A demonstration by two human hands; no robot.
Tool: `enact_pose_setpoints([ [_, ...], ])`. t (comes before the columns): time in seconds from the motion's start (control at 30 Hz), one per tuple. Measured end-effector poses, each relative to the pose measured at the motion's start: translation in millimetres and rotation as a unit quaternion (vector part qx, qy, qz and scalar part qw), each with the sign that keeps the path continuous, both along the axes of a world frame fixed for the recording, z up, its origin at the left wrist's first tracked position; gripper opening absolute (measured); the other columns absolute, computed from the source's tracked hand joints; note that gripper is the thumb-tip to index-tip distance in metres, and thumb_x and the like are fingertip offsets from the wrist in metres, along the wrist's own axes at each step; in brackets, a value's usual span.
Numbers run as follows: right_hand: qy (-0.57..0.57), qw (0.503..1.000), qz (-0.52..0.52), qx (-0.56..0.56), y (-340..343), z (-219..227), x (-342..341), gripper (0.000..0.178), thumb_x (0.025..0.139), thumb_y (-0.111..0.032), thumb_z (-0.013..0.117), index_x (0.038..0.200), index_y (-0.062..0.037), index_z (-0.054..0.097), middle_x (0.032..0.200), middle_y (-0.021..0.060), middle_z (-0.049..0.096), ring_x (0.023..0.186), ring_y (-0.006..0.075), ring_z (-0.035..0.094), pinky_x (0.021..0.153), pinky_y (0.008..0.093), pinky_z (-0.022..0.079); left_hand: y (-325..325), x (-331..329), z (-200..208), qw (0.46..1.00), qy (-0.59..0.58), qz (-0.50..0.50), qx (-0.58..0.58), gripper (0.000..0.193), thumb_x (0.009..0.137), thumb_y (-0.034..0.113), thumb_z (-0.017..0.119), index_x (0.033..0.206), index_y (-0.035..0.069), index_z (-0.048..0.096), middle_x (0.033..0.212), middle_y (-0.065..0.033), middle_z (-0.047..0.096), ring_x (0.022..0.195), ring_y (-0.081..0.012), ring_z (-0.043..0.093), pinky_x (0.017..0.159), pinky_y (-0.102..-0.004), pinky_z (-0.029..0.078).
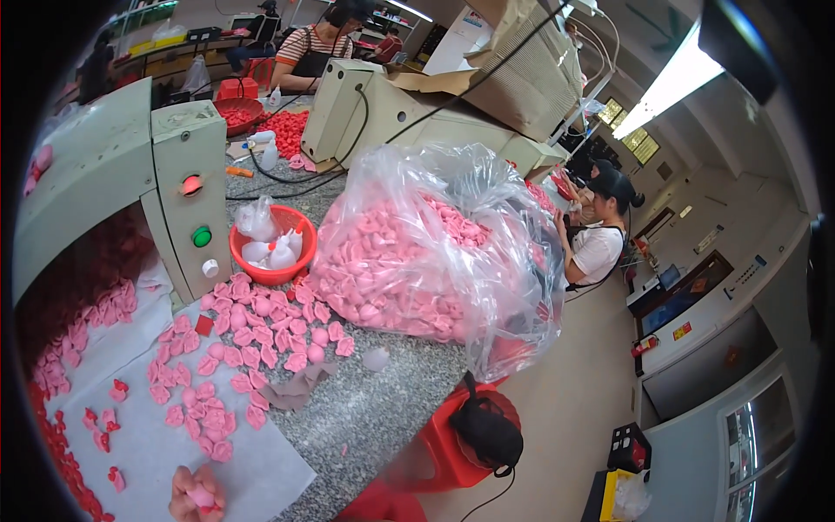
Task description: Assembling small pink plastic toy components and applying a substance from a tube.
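At the lower edge, my left hand (180, 498) is closed, its fingers curled round a small pink rounded piece (202, 496). Something dark red shows at the lower side of that piece. My right hand is out of the picture. Just beyond the hand, loose pink moulded pieces (207, 421), some cupped like petals and some ball-shaped, lie scattered over a white sheet (261, 474) and the speckled stone tabletop (383, 418). Small red-and-pink pieces (102, 426) rest to the left of the hand.
A grey-green machine (174, 148) with lit buttons stands left, pink pieces inside its opening. Behind the loose pieces are a red basket (270, 277) of white bottles and a large clear bag (409, 261) of pink pieces. A red stool (444, 448) stands right; co-workers sit beyond.
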State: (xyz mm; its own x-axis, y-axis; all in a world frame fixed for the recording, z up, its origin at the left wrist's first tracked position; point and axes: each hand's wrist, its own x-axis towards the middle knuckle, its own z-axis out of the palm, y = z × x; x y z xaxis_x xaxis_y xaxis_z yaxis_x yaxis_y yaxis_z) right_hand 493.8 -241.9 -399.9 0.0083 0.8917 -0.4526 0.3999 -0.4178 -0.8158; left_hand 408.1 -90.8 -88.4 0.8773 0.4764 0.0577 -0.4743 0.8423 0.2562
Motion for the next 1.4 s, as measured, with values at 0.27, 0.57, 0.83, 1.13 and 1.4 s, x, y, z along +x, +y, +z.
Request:
enact_pose_setpoints([
  [0.27,0.064,0.996,0.015,-0.052,144,54,67,0.040,0.079,-0.028,0.054,0.109,-0.0021,0.054,0.110,0.0146,0.052,0.102,0.0237,0.050,0.087,0.0345,0.037,99,8,-13,0.991,-0.131,-0.020,-0.016,0.018,0.077,0.013,0.052,0.093,0.005,0.049,0.084,-0.0146,0.052,0.073,-0.0265,0.053,0.054,-0.0319,0.046],
  [0.57,0.165,0.982,0.063,-0.063,-6,183,-31,0.044,0.079,-0.027,0.056,0.113,-0.0013,0.052,0.120,0.0141,0.049,0.110,0.0221,0.046,0.094,0.0326,0.034,-18,-71,57,0.998,0.003,0.051,0.034,0.019,0.073,0.010,0.059,0.086,0.007,0.045,0.086,-0.0149,0.047,0.073,-0.0293,0.056,0.053,-0.0286,0.049],
  [0.83,-0.109,0.978,0.154,0.089,-127,351,-221,0.043,0.081,-0.021,0.049,0.122,-0.0059,0.046,0.125,0.0211,0.044,0.118,0.0300,0.041,0.097,0.0353,0.033,-67,-238,111,0.998,0.039,0.031,0.036,0.030,0.079,0.008,0.054,0.107,0.005,0.047,0.105,-0.0175,0.049,0.092,-0.0290,0.056,0.069,-0.0340,0.053],
  [1.13,0.323,0.875,-0.215,0.288,-6,495,-312,0.036,0.079,0.004,0.051,0.115,0.0041,0.049,0.120,0.0170,0.049,0.107,0.0199,0.050,0.091,0.0294,0.038,-79,-367,152,0.987,0.137,-0.014,0.079,0.027,0.084,0.007,0.053,0.109,-0.001,0.052,0.106,-0.0152,0.057,0.096,-0.0229,0.058,0.078,-0.0325,0.051],
  [1.4,0.471,0.868,-0.070,0.142,97,474,-278,0.043,0.079,0.003,0.051,0.121,0.0062,0.043,0.125,0.0188,0.045,0.108,0.0202,0.050,0.090,0.0295,0.040,2,-350,139,0.985,0.153,0.039,0.066,0.028,0.084,0.006,0.052,0.110,-0.004,0.053,0.107,-0.0167,0.056,0.098,-0.0228,0.057,0.079,-0.0344,0.051],
])
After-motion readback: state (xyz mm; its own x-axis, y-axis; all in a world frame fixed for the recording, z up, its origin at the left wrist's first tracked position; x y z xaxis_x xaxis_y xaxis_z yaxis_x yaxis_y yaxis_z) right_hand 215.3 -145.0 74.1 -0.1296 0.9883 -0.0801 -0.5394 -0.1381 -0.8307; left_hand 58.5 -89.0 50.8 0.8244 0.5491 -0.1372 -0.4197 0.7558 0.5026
